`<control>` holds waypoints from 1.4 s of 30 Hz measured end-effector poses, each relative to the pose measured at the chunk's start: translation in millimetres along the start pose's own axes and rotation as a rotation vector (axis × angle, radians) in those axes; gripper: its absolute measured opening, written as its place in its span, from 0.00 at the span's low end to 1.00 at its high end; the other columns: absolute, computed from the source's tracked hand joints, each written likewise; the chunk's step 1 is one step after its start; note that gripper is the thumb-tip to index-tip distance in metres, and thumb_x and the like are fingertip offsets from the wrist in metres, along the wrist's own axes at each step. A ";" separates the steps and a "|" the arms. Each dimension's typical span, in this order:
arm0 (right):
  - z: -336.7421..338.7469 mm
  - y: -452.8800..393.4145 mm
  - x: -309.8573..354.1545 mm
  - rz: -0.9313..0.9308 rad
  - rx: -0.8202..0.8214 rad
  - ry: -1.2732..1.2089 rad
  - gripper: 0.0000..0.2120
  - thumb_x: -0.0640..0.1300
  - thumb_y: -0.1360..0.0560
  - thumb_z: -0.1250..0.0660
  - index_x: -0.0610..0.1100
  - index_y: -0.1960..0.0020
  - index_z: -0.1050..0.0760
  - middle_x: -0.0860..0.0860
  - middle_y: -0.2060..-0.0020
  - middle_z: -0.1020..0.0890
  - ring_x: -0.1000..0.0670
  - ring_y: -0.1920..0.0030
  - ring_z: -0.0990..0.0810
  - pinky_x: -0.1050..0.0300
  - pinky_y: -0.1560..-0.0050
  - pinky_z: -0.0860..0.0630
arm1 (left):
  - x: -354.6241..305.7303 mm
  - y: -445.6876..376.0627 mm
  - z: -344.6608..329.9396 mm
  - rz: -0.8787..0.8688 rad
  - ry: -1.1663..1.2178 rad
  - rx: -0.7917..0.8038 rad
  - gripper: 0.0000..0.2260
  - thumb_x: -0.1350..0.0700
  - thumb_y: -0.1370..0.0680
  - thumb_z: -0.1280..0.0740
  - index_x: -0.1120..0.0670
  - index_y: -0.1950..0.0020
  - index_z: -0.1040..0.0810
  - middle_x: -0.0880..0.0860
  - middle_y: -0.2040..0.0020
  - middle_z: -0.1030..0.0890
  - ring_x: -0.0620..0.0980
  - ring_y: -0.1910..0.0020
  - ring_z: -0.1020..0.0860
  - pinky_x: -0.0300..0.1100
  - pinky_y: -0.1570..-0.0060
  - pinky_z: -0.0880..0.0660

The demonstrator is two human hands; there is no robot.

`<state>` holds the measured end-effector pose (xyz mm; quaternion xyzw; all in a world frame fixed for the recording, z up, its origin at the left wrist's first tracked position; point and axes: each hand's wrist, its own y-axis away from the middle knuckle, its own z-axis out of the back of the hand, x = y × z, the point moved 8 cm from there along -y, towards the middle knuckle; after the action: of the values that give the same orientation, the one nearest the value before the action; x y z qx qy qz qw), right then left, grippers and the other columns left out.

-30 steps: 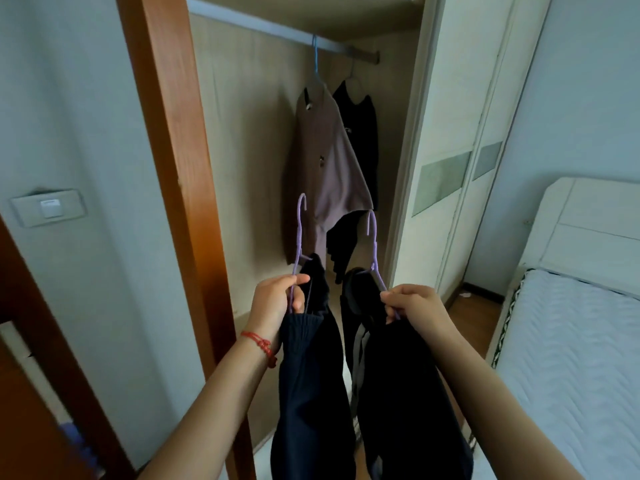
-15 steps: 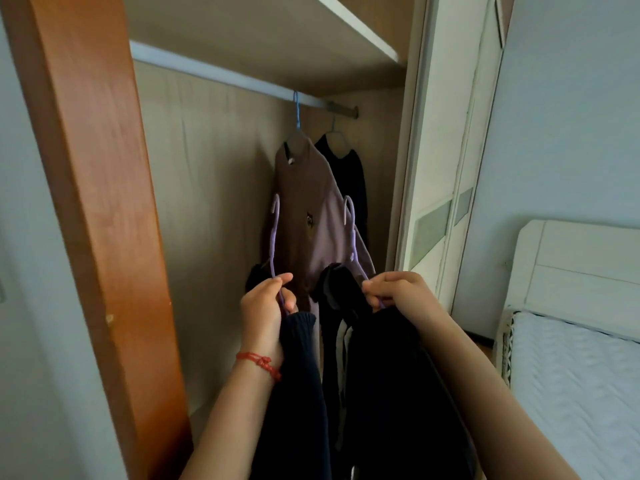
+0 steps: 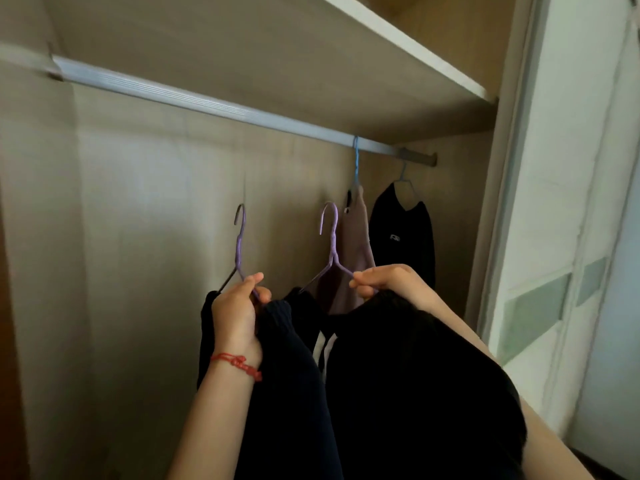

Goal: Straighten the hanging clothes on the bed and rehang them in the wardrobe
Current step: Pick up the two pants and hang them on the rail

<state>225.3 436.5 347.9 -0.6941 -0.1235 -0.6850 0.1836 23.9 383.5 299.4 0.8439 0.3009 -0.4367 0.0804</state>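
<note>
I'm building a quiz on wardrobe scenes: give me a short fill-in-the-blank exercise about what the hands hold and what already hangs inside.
1. Each of the two hands, left and right, grips a thin ____-coloured wire hanger carrying dark clothing.
2. The hooks of both held hangers are ____ the silver metal wardrobe rail.
3. ____ garments already hang on the rail.
4. A red string bracelet sits on the ____ wrist.

Missing words: purple; below; Two; left
</note>
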 end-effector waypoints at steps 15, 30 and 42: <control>-31.0 -90.1 116.6 0.216 0.236 -0.110 0.10 0.32 0.24 0.39 0.35 0.63 0.25 0.52 0.84 0.26 0.58 0.83 0.28 0.69 0.79 0.31 | -104.3 -46.4 -56.2 -0.298 -0.067 0.006 0.08 0.65 0.24 0.39 0.60 0.63 0.26 0.47 0.84 0.32 0.42 0.85 0.35 0.28 0.82 0.36; -24.6 -186.6 185.5 0.379 -0.072 0.170 0.13 0.37 0.30 0.32 0.34 0.47 0.21 0.46 0.61 0.20 0.53 0.69 0.25 0.69 0.74 0.29 | -171.5 -111.5 -91.8 -0.369 -0.199 0.004 0.14 0.63 0.23 0.38 0.57 0.69 0.29 0.45 0.85 0.33 0.42 0.86 0.34 0.29 0.79 0.33; -49.6 -235.8 133.6 0.285 -0.057 0.172 0.06 0.33 0.30 0.36 0.37 0.66 0.26 0.46 0.76 0.24 0.49 0.74 0.26 0.63 0.74 0.31 | -150.6 -149.1 -60.6 -0.329 -0.315 -0.129 0.12 0.63 0.25 0.35 0.58 0.69 0.29 0.50 0.79 0.31 0.45 0.81 0.32 0.40 0.68 0.33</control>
<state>84.8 617.5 500.9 -0.6482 0.0119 -0.7122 0.2691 -86.4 461.9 473.4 0.6981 0.4456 -0.5500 0.1080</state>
